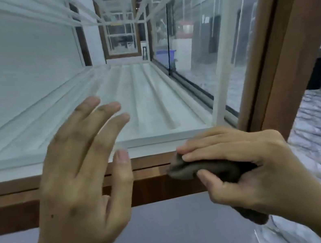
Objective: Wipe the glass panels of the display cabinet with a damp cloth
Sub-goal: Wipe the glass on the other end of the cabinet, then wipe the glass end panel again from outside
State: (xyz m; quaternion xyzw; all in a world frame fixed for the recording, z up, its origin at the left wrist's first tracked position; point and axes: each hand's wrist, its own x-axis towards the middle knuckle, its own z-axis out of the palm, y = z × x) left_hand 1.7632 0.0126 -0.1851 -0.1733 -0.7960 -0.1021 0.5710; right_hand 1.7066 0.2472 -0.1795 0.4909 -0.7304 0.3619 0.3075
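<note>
left hand [79, 174] spread flat, holding nothing, before the glass panel [19, 82]; right hand [246, 162] grips a dark cloth [217, 170] (bunched) at the cabinet's wooden frame [156, 188].

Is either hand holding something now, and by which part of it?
The right hand holds the dark cloth around its bunched middle, fingers on top, thumb beneath; both ends stick out. The left hand is spread and holds nothing.
</note>
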